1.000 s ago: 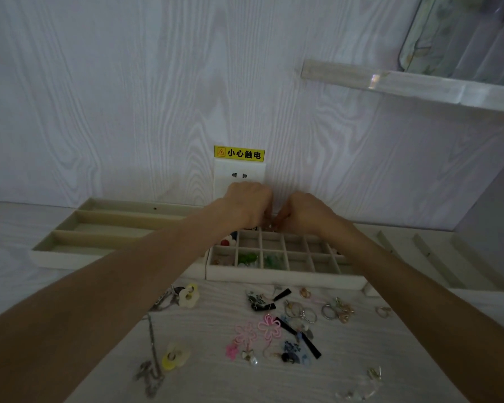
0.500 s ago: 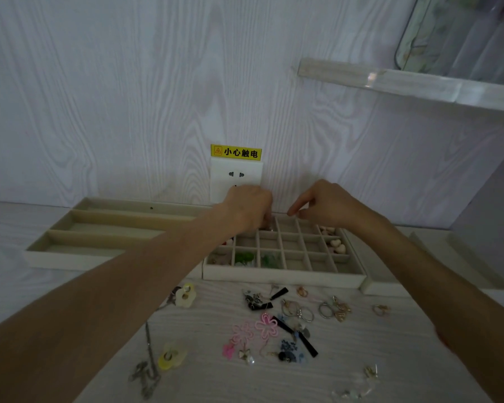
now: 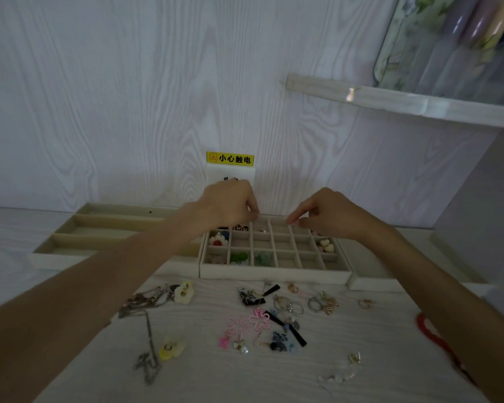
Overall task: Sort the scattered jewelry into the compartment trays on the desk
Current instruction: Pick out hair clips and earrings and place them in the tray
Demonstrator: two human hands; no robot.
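— Pale wood-grain wall panelling closes off the far edge of the white bench (image 3: 274, 373), with a white wall socket (image 3: 230, 173) under a yellow warning sticker (image 3: 230, 158). What room do I have?

— Tight at the back. The cream grid tray of small square compartments (image 3: 274, 273) sits against the wall, flanked by a cream tray of long slots (image 3: 70, 257) on the left and another cream tray (image 3: 373, 283) touching its right end. A white shelf (image 3: 405, 103) overhangs upper right. Open bench lies near me, past the scattered jewelry (image 3: 262, 318).

— And my hands?

— Left hand (image 3: 230, 205) hovers over the grid tray's back-left cells, fingers curled, tips pinched together; I cannot tell whether it holds anything. Right hand (image 3: 323, 213) is over the back row, forefinger and thumb nearly meeting, other fingers tucked; nothing visible between them.

— The loose pieces?

— Pink flower-outline earrings (image 3: 259, 317), rings and a grey metal chain (image 3: 149, 338) lie on the bench before the tray.
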